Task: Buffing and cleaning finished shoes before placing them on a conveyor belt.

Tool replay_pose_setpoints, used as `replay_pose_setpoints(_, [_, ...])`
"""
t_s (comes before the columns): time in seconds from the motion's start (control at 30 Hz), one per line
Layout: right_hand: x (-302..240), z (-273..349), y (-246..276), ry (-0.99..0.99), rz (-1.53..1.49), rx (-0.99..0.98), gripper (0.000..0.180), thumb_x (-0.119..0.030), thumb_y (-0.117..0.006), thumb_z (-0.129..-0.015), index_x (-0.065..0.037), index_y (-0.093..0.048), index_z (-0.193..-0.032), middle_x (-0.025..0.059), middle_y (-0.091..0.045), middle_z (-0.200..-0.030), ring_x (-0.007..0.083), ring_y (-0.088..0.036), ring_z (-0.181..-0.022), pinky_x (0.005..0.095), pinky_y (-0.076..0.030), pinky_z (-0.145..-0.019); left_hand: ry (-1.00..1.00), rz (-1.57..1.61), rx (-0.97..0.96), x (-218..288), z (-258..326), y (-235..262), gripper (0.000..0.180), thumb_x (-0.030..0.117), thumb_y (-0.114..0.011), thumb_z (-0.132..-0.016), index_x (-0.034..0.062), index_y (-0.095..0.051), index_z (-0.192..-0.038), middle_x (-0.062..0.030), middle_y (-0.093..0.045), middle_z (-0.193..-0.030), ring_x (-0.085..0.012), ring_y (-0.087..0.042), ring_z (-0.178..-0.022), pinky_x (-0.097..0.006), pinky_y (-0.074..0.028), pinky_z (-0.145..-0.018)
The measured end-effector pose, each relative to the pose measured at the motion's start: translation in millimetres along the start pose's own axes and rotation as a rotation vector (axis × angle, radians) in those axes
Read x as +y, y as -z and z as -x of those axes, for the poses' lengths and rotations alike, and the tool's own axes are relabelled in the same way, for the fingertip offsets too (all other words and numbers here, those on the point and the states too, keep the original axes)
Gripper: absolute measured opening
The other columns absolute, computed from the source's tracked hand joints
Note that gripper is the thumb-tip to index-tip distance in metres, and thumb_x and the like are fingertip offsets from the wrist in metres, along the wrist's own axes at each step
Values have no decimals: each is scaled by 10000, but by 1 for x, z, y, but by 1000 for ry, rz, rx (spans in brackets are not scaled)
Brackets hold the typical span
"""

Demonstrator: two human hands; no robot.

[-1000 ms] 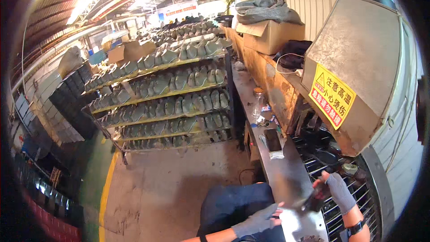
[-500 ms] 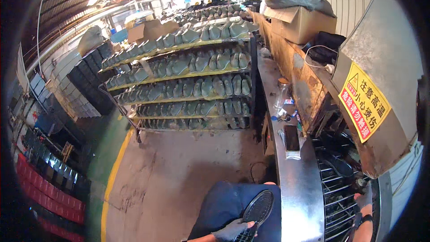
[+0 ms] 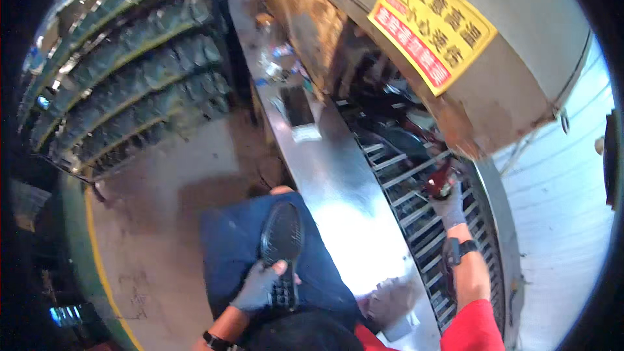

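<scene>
Two gloved hands are working apart, on either side of the shiny metal counter (image 3: 338, 175). Left hand (image 3: 260, 284) is gripping a black shoe sole (image 3: 281, 247) over the lap, left of the counter, fingers wrapped around its near end; the sole's long axis is pointing away from the body, tread up. Right hand (image 3: 448, 205) is reaching over the roller rack (image 3: 416, 214), right of the counter, fingers closing on a dark reddish piece (image 3: 441, 185) I cannot identify.
</scene>
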State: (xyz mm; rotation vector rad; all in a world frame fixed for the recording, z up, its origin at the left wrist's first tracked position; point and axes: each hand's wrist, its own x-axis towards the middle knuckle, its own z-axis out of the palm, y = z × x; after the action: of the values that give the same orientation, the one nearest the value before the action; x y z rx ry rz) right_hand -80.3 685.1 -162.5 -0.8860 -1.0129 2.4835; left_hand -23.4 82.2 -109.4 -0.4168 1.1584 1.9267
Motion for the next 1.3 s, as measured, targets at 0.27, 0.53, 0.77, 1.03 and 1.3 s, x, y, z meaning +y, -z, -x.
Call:
replay_pose_setpoints(0.27, [70, 195, -16, -348, 92, -308, 962, -551, -684, -670, 129, -559, -1339, 303, -713, -1062, 427, -742, -912, 489, -654, -789, -896, -1128, 567, 33, 28, -9, 505, 156, -632, -1030, 2, -496, -1491, -145, -626, -1338, -235, -615, -1209, -360, -483, -1060])
replay_pose_setpoints(0.53, [133, 294, -109, -493, 651, -546, 994, -299, -861, -644, 47, -477, -1493, 206, -673, -1262, 318, -699, -1094, 437, -585, -964, -800, -202, -23, 59, 15, -60, 758, 303, -636, -1055, 67, -248, -1662, -177, -549, -1478, -250, -543, -1370, -411, -456, -1143])
replay_pose_setpoints(0.77, [174, 332, -198, -387, 646, -760, 916, -700, -608, -972, 25, -483, -1519, 168, -618, -1440, 231, -596, -1322, 379, -490, -1114, -650, 234, -360, 67, 39, -40, 883, 567, -715, -955, 88, -353, -1602, -213, -632, -1369, -347, -640, -1275, -551, -525, -1111])
replay_pose_setpoints(1.03, [154, 342, -219, -635, 300, -630, 836, -557, -700, -937, 98, -510, -1421, 300, -684, -1240, 433, -739, -1047, 537, -639, -918, -948, -1091, 409, 66, -55, 11, 704, 572, -638, -1007, 69, -535, -1489, -202, -659, -1331, -261, -614, -1275, -410, -506, -1076])
replay_pose_setpoints(1.3, [145, 305, -184, -606, 424, -605, 1109, -844, -561, -880, 60, -442, -1510, 332, -649, -1323, 462, -707, -1134, 554, -594, -992, -570, -453, 151, 98, -27, -7, 522, 303, -783, -907, -10, -680, -1312, -123, -709, -1280, -247, -685, -1149, -343, -507, -1050])
